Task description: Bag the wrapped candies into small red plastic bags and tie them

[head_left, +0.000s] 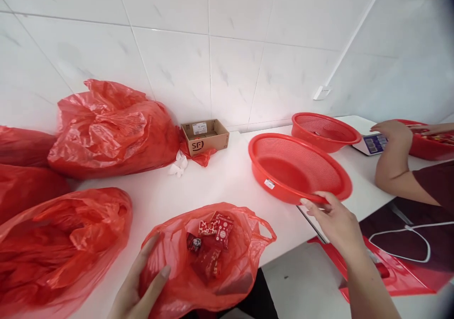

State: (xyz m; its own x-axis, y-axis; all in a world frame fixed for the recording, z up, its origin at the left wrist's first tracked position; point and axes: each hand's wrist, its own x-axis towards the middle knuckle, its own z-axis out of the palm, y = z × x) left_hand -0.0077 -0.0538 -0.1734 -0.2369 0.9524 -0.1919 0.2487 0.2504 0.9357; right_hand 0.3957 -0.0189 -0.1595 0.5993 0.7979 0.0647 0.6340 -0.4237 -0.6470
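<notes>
White tiled wall (177, 73), white counter (220, 186): left hand (136, 286), fingers spread apart, against the mouth of a red plastic bag (234, 281) holding red packets (216, 231); right hand (335, 227), fingers curled together on the rim of a red mesh basket (258, 142).

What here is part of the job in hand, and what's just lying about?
In use:
Left hand on a red plastic bag holding small red packets
Right hand gripping the rim of a red plastic basket

Lying about:
Stuffed red bags
SF cardboard box
White scraps
Second red basket
Digital scale by a co-worker's hand
</notes>
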